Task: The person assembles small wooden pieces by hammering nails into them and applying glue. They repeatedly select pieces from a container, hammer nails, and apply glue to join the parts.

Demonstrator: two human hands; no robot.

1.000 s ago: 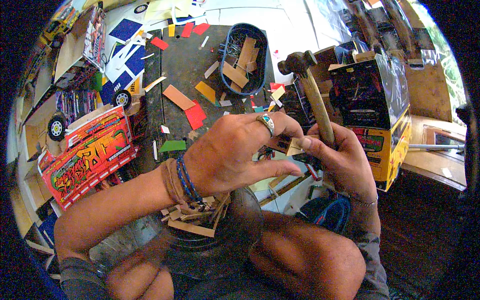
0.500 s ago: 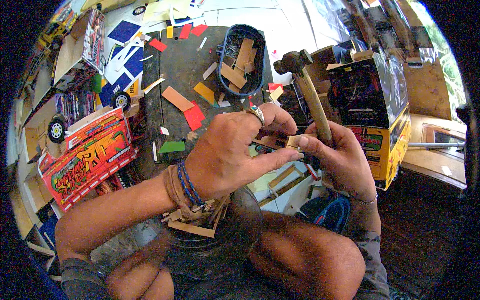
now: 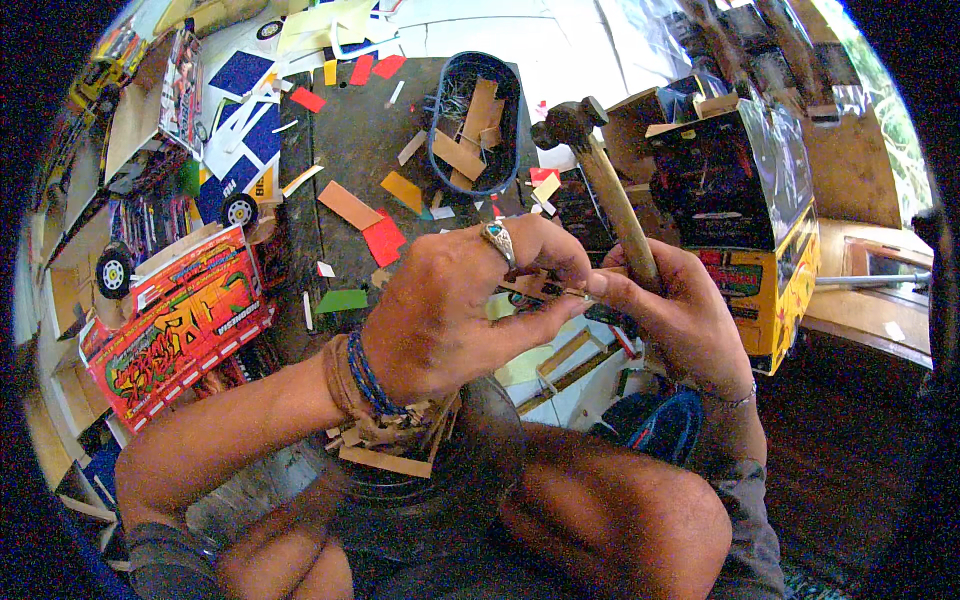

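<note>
Head view, looking down at a seated person working over a dark desk (image 3: 360,130). The left hand (image 3: 450,310), wearing a ring and a braided wristband, is curling its fingers and thumb closed around a small piece (image 3: 545,288) held between both hands; what exactly that piece is cannot be told, since the fingers are covering most of it. The right hand (image 3: 670,310) is closing around the wooden handle of a hammer (image 3: 600,170), whose dark metal head is pointing up and away toward the far side of the desk; the fingertips of this hand are also touching the small piece and meeting the left thumb. Behind the hands, a blue oval tray (image 3: 445,95) is holding strips of cardboard and nails. Coloured paper scraps (image 3: 383,240), red, orange and green, are lying scattered on the desk. To the left, a red model truck body (image 3: 175,325) with painted lettering is lying on its side; to the right, a yellow and black model truck (image 3: 760,210) is standing just beside the right hand.
</note>
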